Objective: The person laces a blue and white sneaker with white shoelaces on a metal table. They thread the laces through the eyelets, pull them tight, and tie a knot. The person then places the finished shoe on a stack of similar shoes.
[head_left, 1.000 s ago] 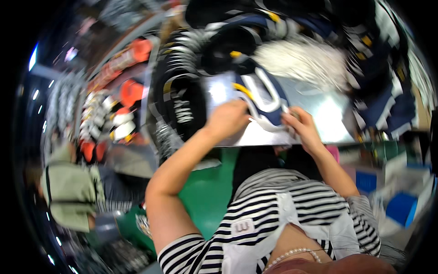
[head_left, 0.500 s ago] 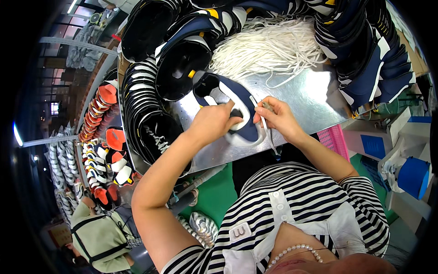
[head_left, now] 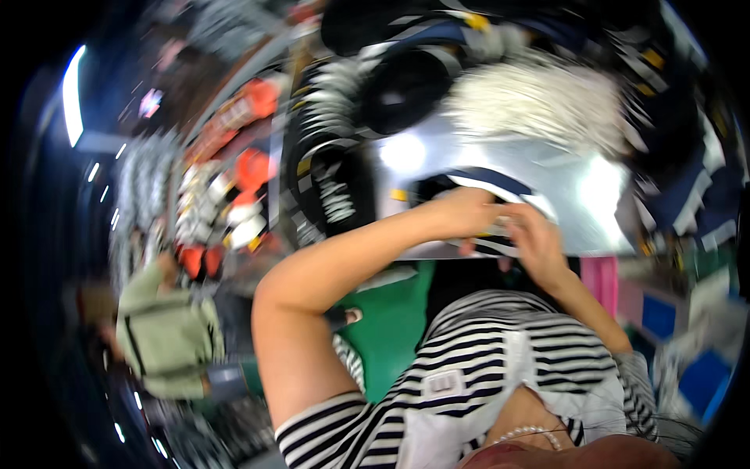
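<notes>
The picture is smeared by motion. A navy and white shoe upper [head_left: 494,177] lies at the near edge of the metal table, its dark opening partly under my hands. My left hand [head_left: 466,213] is closed on the upper, with its fingertips mostly hidden. Close against it is my right hand [head_left: 539,244], fingers bent toward the upper's near side; what they pinch is too blurred to make out. Beyond the upper lies a heap of white laces [head_left: 535,102].
Nested black-lined uppers [head_left: 332,184] line the table's left side, and navy ones [head_left: 687,180] its right. Orange and white shoe parts [head_left: 254,168] fill a rack farther left. A person in a pale green top [head_left: 168,332] is at lower left. A pink basket [head_left: 600,285] stands below the table.
The view has swung, shifting the scene rightward. The upper now lies nearer the table's front edge, turned. My hands have come together over it; the white lace at my right hand no longer shows clearly.
</notes>
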Demonstrator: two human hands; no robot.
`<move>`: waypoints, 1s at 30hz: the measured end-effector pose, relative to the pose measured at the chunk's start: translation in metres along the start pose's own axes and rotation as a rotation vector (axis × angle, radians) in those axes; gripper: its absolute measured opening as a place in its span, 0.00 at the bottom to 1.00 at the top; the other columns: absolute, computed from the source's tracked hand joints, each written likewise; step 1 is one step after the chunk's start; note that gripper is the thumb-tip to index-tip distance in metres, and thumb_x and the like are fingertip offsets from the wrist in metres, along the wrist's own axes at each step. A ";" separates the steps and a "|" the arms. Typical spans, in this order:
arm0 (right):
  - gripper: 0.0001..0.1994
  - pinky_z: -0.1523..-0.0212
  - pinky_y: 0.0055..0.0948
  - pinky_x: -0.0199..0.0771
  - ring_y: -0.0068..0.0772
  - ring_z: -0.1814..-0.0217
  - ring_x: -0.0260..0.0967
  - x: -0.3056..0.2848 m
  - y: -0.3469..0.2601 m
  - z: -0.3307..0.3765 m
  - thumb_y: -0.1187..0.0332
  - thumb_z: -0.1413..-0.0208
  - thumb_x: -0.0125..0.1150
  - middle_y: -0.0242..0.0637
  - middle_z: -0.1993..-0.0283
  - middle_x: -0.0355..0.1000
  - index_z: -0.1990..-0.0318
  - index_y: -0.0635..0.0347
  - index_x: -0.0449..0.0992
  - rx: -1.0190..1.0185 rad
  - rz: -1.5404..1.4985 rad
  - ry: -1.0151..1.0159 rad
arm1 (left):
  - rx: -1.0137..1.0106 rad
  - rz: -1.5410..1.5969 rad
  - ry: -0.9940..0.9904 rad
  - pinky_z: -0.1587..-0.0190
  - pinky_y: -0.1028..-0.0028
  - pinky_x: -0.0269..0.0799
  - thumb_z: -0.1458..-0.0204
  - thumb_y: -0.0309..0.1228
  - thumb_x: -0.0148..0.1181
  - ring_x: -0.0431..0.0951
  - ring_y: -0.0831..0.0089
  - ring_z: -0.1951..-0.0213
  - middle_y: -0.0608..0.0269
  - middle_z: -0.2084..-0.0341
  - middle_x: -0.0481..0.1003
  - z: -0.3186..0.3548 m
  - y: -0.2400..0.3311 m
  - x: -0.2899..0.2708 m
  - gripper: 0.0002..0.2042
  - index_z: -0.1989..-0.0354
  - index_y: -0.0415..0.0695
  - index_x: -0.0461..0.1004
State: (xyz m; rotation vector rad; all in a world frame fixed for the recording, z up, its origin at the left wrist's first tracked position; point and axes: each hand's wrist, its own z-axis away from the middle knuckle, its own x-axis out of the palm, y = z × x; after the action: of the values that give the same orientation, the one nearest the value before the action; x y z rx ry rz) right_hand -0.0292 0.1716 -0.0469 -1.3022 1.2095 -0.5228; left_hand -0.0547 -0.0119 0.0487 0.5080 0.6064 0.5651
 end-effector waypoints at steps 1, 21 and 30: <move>0.09 0.64 0.37 0.71 0.37 0.67 0.72 -0.002 0.006 0.001 0.72 0.40 0.55 0.41 0.68 0.71 0.53 0.59 0.73 0.110 -0.095 0.007 | 0.052 0.127 0.017 0.79 0.71 0.74 0.39 0.39 0.46 0.78 0.69 0.84 0.58 0.79 0.76 0.007 -0.001 0.000 0.18 0.52 0.38 0.72; 0.05 0.59 0.17 0.69 0.16 0.64 0.69 -0.019 0.019 -0.027 0.72 0.38 0.57 0.31 0.65 0.74 0.57 0.63 0.72 0.209 -0.621 0.294 | 0.233 1.022 -0.057 0.33 0.66 0.57 0.36 0.54 0.44 0.63 0.62 0.35 0.49 0.39 0.67 -0.032 -0.025 0.043 0.33 0.35 0.37 0.62; 0.05 0.66 0.17 0.71 0.18 0.69 0.71 -0.023 -0.013 -0.022 0.71 0.38 0.59 0.33 0.69 0.75 0.59 0.63 0.74 0.220 -0.709 0.210 | 0.373 1.162 0.022 0.32 0.64 0.55 0.34 0.49 0.42 0.63 0.58 0.36 0.46 0.39 0.65 -0.022 -0.021 0.051 0.30 0.36 0.32 0.60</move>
State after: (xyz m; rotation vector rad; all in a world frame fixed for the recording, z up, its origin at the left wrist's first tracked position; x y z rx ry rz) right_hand -0.0523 0.1787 -0.0224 -1.4930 0.7947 -1.2909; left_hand -0.0270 0.0101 0.0012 1.2196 0.3870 1.5664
